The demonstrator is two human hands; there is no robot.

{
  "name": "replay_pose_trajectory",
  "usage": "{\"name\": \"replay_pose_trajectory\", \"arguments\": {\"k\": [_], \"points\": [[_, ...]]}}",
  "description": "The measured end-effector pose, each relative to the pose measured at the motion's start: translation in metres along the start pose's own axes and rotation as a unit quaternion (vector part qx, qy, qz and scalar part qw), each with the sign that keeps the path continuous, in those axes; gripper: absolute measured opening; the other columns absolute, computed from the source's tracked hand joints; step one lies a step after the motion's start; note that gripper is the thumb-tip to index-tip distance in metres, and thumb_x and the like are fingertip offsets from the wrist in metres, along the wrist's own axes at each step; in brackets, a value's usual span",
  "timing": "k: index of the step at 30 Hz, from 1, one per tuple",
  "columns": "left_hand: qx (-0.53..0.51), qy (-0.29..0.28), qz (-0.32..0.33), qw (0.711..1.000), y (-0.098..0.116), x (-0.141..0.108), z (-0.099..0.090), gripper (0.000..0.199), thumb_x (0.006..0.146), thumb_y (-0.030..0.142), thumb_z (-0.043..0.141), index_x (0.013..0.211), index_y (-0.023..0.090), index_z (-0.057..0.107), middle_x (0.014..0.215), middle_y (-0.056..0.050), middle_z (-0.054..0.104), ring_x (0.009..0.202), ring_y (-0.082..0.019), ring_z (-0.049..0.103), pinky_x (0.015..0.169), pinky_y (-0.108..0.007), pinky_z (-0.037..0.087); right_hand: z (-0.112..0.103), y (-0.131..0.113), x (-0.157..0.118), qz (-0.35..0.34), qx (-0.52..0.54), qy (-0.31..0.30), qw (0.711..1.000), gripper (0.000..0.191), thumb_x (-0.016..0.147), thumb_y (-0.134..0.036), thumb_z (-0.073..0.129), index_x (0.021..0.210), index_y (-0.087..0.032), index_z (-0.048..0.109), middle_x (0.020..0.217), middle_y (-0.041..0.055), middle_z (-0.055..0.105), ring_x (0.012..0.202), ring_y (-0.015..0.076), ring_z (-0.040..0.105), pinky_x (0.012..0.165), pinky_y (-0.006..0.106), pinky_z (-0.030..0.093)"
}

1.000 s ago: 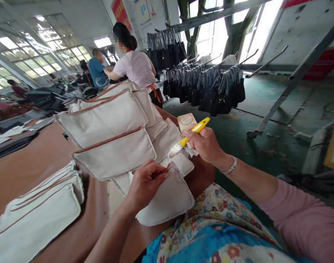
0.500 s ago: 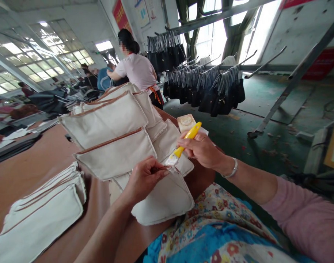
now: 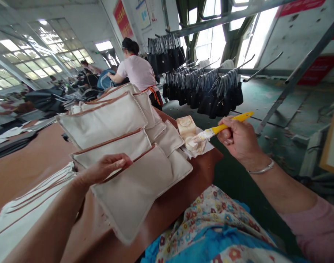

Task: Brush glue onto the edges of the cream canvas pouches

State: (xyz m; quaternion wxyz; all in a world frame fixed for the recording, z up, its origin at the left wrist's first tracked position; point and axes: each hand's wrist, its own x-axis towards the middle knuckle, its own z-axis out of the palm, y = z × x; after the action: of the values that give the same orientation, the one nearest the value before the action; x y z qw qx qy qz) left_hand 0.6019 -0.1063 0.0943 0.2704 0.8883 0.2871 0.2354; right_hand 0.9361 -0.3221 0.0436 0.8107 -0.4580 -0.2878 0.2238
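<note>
My right hand is closed round the yellow handle of a brush. The brush's whitish bristles reach the small glue-smeared container at the table's corner. With my left hand I grip the brown-edged top of a cream fabric pouch, fingers pressed together at its rim. This pouch lies over other cream pouches, stacked and overlapping behind it. Its lower corner points toward the apron.
Another row of cream pouches lies on the brown table at the left. Black bags hang on a metal rack behind. A person in a pink top stands beyond the stack.
My right hand has moved the brush rightward, away from the pouch rim to the container. My left hand has shifted left, and the held pouch now lies turned, higher across the stack.
</note>
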Motion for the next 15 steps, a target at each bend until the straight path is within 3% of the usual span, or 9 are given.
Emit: {"name": "replay_pose_trajectory", "arguments": {"k": [4, 6, 10, 12, 15], "points": [[0.115, 0.006, -0.098, 0.988, -0.039, -0.012, 0.036, 0.047, 0.084, 0.063, 0.058, 0.089, 0.017, 0.069, 0.085, -0.011, 0.067, 0.084, -0.026, 0.062, 0.076, -0.036, 0.049, -0.025, 0.042, 0.014, -0.025, -0.087, 0.057, 0.994, 0.022, 0.082, -0.037, 0.072, 0.079, -0.017, 0.063, 0.047, -0.0057, 0.044, 0.038, 0.0095, 0.032, 0.036, 0.024, 0.021], [0.173, 0.0, -0.143, 0.975, -0.059, -0.015, 0.056, 0.047, 0.085, 0.06, 0.056, 0.095, 0.016, 0.068, 0.092, -0.013, 0.067, 0.09, -0.029, 0.063, 0.08, -0.038, 0.049, -0.031, 0.06, 0.026, -0.054, -0.169, 0.045, 0.983, 0.026, 0.085, -0.041, 0.069, 0.082, -0.016, 0.065, 0.051, -0.0047, 0.048, 0.041, 0.0108, 0.038, 0.039, 0.024, 0.027], [0.282, 0.017, -0.199, 0.938, -0.089, -0.024, 0.083, 0.053, 0.087, 0.059, 0.05, 0.111, 0.014, 0.064, 0.109, -0.017, 0.064, 0.106, -0.036, 0.059, 0.09, -0.044, 0.046, -0.029, 0.093, 0.047, -0.104, -0.385, -0.1, 0.912, 0.025, 0.092, -0.039, 0.059, 0.09, -0.016, 0.07, 0.066, 0.0012, 0.064, 0.059, 0.0163, 0.058, 0.058, 0.027, 0.044], [0.301, 0.044, -0.219, 0.927, -0.095, -0.028, 0.088, 0.058, 0.088, 0.061, 0.047, 0.118, 0.013, 0.061, 0.113, -0.018, 0.063, 0.11, -0.037, 0.058, 0.091, -0.045, 0.046, -0.027, 0.109, 0.052, -0.108, -0.439, -0.156, 0.878, 0.022, 0.09, -0.034, 0.058, 0.088, -0.017, 0.072, 0.075, 0.0041, 0.069, 0.068, 0.0191, 0.063, 0.067, 0.029, 0.046], [0.287, 0.045, -0.236, 0.928, -0.095, -0.032, 0.087, 0.058, 0.091, 0.061, 0.043, 0.119, 0.014, 0.059, 0.116, -0.018, 0.064, 0.108, -0.035, 0.061, 0.087, -0.042, 0.047, -0.025, 0.124, 0.055, -0.103, -0.458, -0.181, 0.864, 0.017, 0.086, -0.029, 0.061, 0.083, -0.018, 0.074, 0.077, 0.0046, 0.072, 0.069, 0.0207, 0.065, 0.07, 0.03, 0.047]]}}
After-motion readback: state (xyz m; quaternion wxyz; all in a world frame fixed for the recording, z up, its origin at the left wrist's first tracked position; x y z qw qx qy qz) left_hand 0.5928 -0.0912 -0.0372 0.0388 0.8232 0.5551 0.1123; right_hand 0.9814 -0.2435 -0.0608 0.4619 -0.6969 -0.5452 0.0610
